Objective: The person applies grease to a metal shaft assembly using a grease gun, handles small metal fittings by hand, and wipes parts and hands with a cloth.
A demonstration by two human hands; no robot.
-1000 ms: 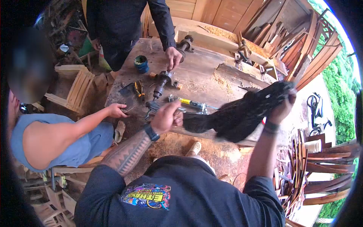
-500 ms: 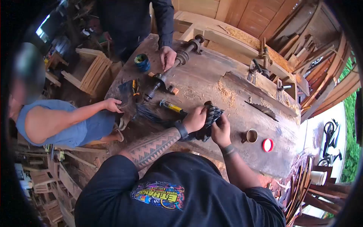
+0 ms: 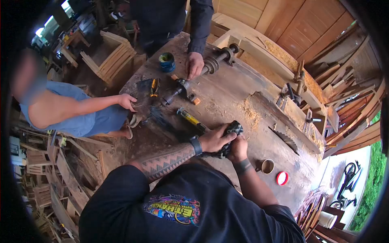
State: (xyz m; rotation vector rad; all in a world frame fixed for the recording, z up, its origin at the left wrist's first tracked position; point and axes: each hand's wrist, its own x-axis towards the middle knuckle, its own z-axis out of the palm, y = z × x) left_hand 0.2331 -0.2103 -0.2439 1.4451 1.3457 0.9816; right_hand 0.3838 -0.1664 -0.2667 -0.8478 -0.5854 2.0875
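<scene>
My left hand [image 3: 214, 139], with a dark watch at the wrist, is closed on a bunched black-and-grey patterned cloth [image 3: 234, 127]. My right hand [image 3: 238, 150] grips the same cloth from the other side; whether anything is wrapped inside is hidden. Just beyond my left hand lies a yellow and black tube-shaped tool [image 3: 190, 118] on the wooden table [image 3: 227, 87]. Farther off, a greasy metal shaft with a pulley [image 3: 211, 65] rests there, and another person's hand [image 3: 194, 65] touches it. To the right of my right hand is a metal mug [image 3: 267, 166].
Near the mug lies a red lid [image 3: 282, 178]. A toothed saw blade piece [image 3: 285, 141] and wood shavings [image 3: 250, 113] are on the table. A blue jar [image 3: 166, 64] and yellow-handled pliers [image 3: 154, 87] sit at the left. A second person's hand [image 3: 127, 101] is by the left edge.
My hands have drawn closer together around the cloth, which is more bunched now. The camera view has shifted, moving the far table items right in the picture.
</scene>
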